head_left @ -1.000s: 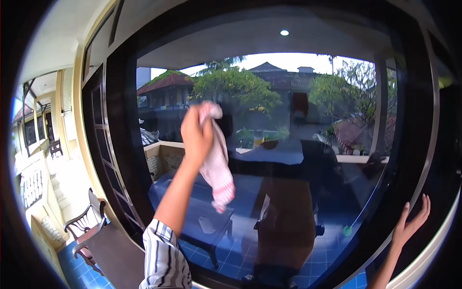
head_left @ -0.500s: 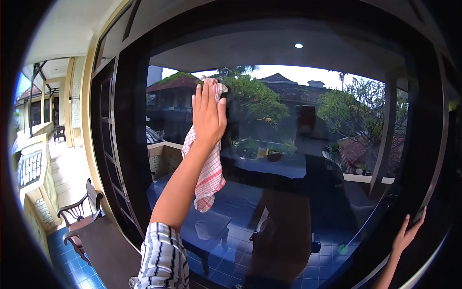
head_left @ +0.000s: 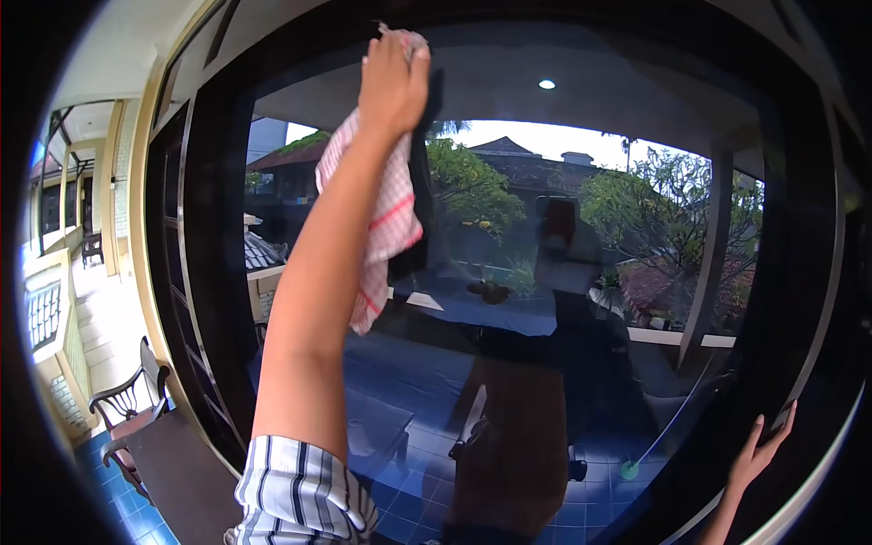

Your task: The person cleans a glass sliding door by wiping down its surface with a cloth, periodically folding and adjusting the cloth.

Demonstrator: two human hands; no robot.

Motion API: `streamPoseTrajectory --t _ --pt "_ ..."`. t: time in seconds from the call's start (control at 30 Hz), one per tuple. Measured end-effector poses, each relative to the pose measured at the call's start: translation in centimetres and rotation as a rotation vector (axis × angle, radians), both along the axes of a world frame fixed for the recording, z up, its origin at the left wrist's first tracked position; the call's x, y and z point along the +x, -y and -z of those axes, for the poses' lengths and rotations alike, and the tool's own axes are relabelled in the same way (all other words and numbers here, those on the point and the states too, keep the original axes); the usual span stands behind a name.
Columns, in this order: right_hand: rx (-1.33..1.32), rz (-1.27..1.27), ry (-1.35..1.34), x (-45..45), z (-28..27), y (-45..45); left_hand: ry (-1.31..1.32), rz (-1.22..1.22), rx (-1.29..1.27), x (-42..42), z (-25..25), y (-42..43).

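Note:
Up at the top of the large dark-framed glass pane, my left hand presses a pink-and-white checked cloth to the surface. Its fingers are together over the bunched top of the cloth, and the rest hangs down behind my wrist and forearm. Low on the right, my right hand rests at the window frame, thumb apart from the fingers, with nothing seen in it.
A dark table stands at the lower left, beside a wooden armchair. Louvred dark panels flank the window on the left, with a walkway beyond. The glass reflects trees, roofs and a person's dark outline.
My left hand has moved up the glass with the cloth, from mid-height to the top. My right hand has come to the frame from a raised position beside it.

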State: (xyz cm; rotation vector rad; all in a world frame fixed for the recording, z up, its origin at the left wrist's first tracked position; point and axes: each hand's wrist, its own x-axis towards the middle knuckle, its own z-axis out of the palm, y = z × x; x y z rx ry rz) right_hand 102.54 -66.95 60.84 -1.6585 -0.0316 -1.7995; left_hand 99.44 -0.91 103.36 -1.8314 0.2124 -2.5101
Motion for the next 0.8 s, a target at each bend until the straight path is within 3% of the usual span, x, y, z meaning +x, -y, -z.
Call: streamPoseTrajectory --t 0.07,0.1,0.23,0.33,0.5,0.57,0.67,0.8 --pt "0.007 0.019 -0.018 -0.2 -0.1 -0.2 -0.060 -0.064 0.110 0.2 5.1 2.0" --pt "0.017 -0.008 -0.009 0.0 0.1 0.0 -0.090 0.032 0.080 0.0 8.5 3.5" --pt "0.019 -0.045 -0.006 0.0 0.1 -0.2 -0.256 -0.015 0.060 -2.6 19.5 5.1" --pt "-0.004 -0.057 0.022 -0.1 0.1 0.0 -0.195 -0.021 -0.021 -1.7 18.1 3.0" --pt "0.016 -0.096 0.006 -0.5 -0.3 -0.4 0.079 -0.013 -0.138 1.5 1.5 0.6" --pt "0.020 -0.113 0.011 -0.5 -0.2 -0.5 0.077 -0.065 -0.161 1.5 -1.8 3.1" --pt "0.013 -0.101 0.014 -0.3 -0.1 0.0 0.064 0.015 -0.003 2.4 -1.2 8.0" --pt "0.017 -0.102 0.012 -0.2 0.1 0.0 -0.051 -0.019 0.233 2.3 7.9 13.6"
